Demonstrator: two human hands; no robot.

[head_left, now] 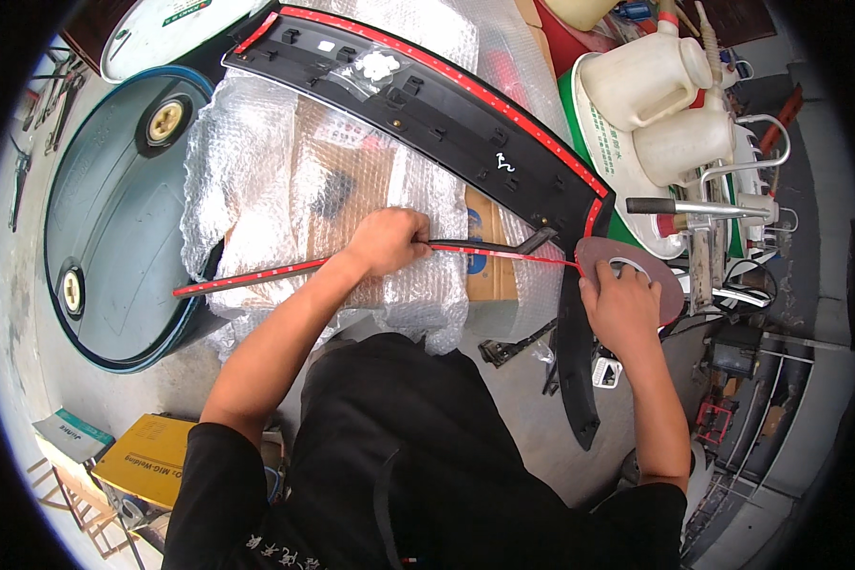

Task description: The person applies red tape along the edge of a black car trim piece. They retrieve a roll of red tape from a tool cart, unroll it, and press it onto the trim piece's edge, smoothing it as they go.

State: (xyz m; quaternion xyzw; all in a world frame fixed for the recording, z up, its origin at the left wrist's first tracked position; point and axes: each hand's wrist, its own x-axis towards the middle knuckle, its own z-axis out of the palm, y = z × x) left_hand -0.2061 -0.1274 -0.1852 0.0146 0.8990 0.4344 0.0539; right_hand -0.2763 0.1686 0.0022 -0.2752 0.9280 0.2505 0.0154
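My left hand (pixel 389 241) is closed around a narrow black trim strip (pixel 464 244), its fingers pinched near the strip's middle. Red-backed tape (pixel 285 272) lies along the strip's left part. From the left hand a red length of tape runs right to a reddish-brown tape roll (pixel 673 285), gripped by my right hand (pixel 625 306) with fingers over its centre hole. Beyond both hands, a long curved black panel (pixel 437 142) has red-backed tape along its far edge and ends. On it rests a clear bag of white pieces (pixel 377 66).
Bubble wrap (pixel 247 161) covers cardboard under the panel. A blue drum (pixel 123 237) stands at left. White jugs (pixel 636 81) and a metal-handled tool (pixel 698 207) sit at right. Another curved black piece (pixel 578 380) extends below the roll. A yellow box (pixel 141 461) is lower left.
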